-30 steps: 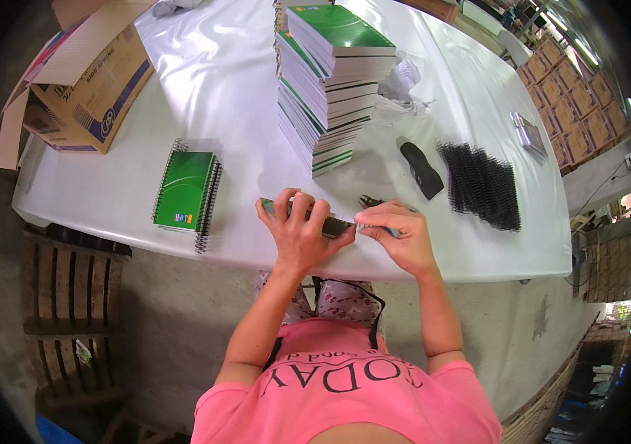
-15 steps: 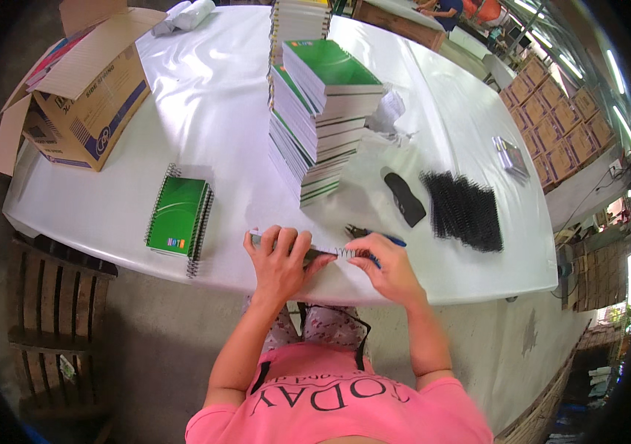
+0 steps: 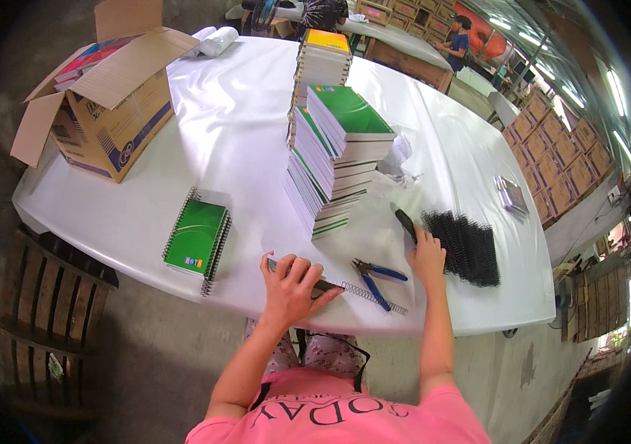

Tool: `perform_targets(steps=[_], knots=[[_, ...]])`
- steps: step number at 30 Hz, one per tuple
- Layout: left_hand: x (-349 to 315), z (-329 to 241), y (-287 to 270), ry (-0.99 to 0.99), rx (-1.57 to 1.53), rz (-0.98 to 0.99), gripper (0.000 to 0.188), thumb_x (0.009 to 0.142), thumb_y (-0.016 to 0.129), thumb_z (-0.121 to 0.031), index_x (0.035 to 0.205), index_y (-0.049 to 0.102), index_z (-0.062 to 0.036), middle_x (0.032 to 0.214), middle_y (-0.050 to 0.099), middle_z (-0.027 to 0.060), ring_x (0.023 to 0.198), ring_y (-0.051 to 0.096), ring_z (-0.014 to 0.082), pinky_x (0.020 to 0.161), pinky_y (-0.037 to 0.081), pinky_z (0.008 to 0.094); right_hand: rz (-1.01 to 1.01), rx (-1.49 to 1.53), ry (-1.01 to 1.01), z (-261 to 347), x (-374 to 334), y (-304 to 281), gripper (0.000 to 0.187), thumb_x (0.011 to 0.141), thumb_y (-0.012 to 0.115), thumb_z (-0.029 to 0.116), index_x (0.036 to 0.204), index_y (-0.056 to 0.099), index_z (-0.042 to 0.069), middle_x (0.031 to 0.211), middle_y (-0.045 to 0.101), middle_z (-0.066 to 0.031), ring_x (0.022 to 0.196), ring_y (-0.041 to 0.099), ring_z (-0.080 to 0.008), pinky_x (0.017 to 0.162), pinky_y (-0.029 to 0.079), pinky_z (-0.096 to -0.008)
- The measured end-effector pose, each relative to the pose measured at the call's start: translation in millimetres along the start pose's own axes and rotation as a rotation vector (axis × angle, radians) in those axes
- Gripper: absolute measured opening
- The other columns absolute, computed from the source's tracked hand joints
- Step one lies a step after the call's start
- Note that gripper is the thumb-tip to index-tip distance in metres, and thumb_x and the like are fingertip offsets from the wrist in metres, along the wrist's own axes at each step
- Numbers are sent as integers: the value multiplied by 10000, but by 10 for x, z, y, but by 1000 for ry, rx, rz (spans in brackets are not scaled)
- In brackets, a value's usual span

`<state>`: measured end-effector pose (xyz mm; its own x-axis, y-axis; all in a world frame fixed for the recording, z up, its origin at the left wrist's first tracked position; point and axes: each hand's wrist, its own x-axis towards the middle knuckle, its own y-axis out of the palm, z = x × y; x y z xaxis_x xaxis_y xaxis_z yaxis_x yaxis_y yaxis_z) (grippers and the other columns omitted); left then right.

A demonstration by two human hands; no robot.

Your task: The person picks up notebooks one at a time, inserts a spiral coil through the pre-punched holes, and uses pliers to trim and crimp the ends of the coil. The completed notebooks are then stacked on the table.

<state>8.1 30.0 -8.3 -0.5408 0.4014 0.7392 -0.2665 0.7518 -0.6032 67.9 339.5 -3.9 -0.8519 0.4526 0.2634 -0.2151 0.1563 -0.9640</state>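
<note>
Near the front edge of the table, my left hand [image 3: 293,292] is closed around a thin notebook [image 3: 324,284], seen edge-on and mostly hidden by the fingers. A wire spiral coil [image 3: 374,297] sticks out of its right end. My right hand [image 3: 428,259] is closed on the near end of a black elongated object [image 3: 405,223], whose exact kind I cannot make out. Between my hands lie blue-handled pliers [image 3: 380,274], jaws pointing away to the left. Just right of my right hand is a pile of black spiral coils [image 3: 467,248].
A tall stack of green-covered notebooks [image 3: 348,115] rises mid-table, with yellow-topped spiral notebooks [image 3: 324,63] behind it. Green spiral notebooks [image 3: 197,235] lie at left. An open cardboard box [image 3: 119,133] stands far left. A small packet [image 3: 510,194] lies at right. People work in the background.
My right hand has let go of the coil and moved right onto the black object, which has turned. The pliers now show fully. My left hand still holds the notebook. The view has tilted up.
</note>
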Motion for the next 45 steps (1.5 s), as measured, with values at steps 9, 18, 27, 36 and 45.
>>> perform_targets(steps=[9,18,27,36,45], knots=[[-21,-3,-18,-27,-28,16,492,635,744,-554,782,547,-127,858,485,34,916,458,259,911,272,524,159,2036,-105,460,-195,-433,283,700,683,17,982,675,-1,942,700,-154,898,664,-247,849,497,-377],[-25,24,-2,-44,-63,62,467,610,757,-511,787,563,-124,867,497,27,935,473,251,873,286,526,580,1593,-360,896,-272,-518,297,616,633,-91,874,724,26,798,707,-57,717,652,-143,685,509,-261],[20,100,10,-126,-204,-75,560,523,801,-556,727,545,-101,1172,492,99,1057,424,302,887,329,479,352,1215,-397,1034,-199,-568,335,595,606,-130,870,726,19,840,700,-106,770,663,-187,745,504,-284],[36,235,80,-219,-414,-43,606,413,884,-494,699,547,-81,1308,386,164,1060,428,303,828,414,414,393,1240,-342,1198,-126,-509,320,639,604,-122,885,731,38,843,712,-72,750,650,-139,745,506,-257],[-7,303,110,-391,-679,-14,673,438,929,-310,869,467,-79,1176,394,130,870,451,253,742,437,365,400,1253,-323,1386,-112,-528,205,683,631,-52,848,727,23,828,714,-91,771,662,-154,743,510,-280]])
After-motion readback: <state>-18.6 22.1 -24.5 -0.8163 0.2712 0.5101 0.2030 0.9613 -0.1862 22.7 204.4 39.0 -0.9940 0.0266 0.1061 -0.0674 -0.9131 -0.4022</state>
